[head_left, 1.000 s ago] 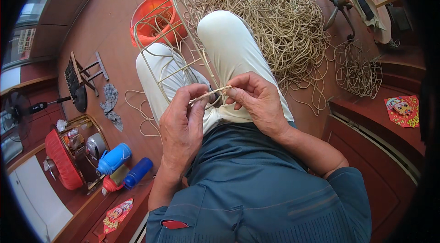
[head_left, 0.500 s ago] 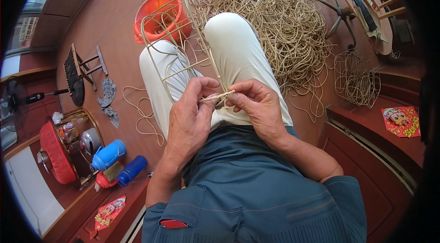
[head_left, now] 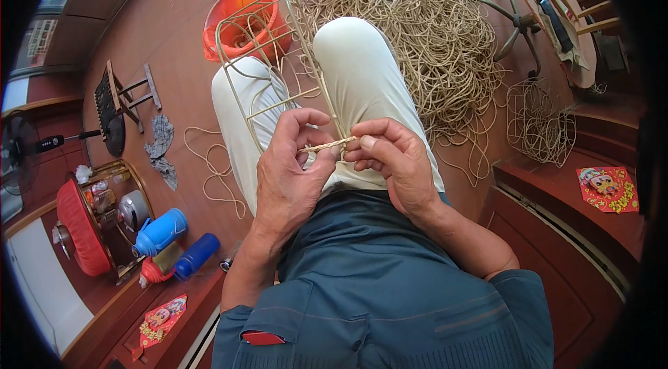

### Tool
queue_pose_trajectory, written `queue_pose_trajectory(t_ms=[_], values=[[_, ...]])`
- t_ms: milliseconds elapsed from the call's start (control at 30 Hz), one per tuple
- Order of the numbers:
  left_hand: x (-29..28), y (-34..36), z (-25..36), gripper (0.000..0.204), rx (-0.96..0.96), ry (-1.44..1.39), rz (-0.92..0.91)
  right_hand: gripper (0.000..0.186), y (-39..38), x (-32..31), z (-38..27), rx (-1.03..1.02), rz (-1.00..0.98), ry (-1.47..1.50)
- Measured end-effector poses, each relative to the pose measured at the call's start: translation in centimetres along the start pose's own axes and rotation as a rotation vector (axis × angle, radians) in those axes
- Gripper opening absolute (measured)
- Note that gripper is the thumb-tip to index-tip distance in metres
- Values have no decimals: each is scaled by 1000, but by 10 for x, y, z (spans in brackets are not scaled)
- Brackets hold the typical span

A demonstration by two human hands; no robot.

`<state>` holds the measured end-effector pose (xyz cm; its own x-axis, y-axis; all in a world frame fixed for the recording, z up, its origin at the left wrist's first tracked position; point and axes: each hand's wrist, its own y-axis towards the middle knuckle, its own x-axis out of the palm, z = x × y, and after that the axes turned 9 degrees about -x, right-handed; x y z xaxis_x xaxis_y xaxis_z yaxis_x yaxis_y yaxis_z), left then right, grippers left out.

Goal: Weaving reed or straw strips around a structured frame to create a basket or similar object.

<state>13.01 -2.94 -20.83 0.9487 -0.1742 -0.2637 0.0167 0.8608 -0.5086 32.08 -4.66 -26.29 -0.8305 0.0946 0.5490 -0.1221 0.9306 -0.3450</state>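
From my end, the relation I watch is between the fingertips: a thin, straw-coloured, twisted-looking length of cord (head_left: 325,147) bridges the bare left hand (head_left: 291,164) and the bare right hand (head_left: 391,157). I see its long axis running across from one hand to the other, the right end tipped slightly away from the wearer's body. Neither hand is nearer, since both touch it, though the left lies along more of its length.

I read the left hand as pinching the cord on its thumb, with the forefinger arched above and clear of it. The right thumb and forefinger pinch at the right end, the other fingers curled beneath. How firm either pinch is, I cannot tell.

Just beyond the left fingertips I have a pale gold, open-sided wire frame (head_left: 283,102), resting over cream-coloured cloth trousers (head_left: 355,56). Its long axis leads forward and a little left from the hands, so the cord lies roughly crosswise to it. The frame's near end is partly hidden behind the fingers.

Farther ahead of the left hand I see a round, orange-red bucket (head_left: 214,29) with cord inside; ahead and right of the right hand spreads a large, tangled, straw-coloured cord heap (head_left: 421,42).
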Motion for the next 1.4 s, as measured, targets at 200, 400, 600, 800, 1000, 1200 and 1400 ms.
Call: queue_pose_trajectory(t_ms=[200, 400, 600, 800, 1000, 1200, 1400], values=[[-3, -2, -3, 38, 116, 150, 37, 25, 6, -1, 0, 72, 1, 6], [-5, -3, -4, 37, 156, 154, 56, 25, 10, -3, 1, 73, -25, 23], [-12, -5, -5, 34, 159, 214, 39, 25, 9, 1, 3, 34, -23, 4], [-25, -10, -2, 29, 528, 410, 99, 24, 7, 7, 5, -2, 6, -2], [-25, -7, -2, 12, 576, 405, 283, 21, 7, 10, 4, -14, 21, -28], [-14, 7, -9, 5, 468, 678, 297, 19, 8, 12, 2, -32, 34, -86], [-16, 1, -16, 20, 573, 654, 263, 19, 6, 13, -1, -54, 39, -122]])
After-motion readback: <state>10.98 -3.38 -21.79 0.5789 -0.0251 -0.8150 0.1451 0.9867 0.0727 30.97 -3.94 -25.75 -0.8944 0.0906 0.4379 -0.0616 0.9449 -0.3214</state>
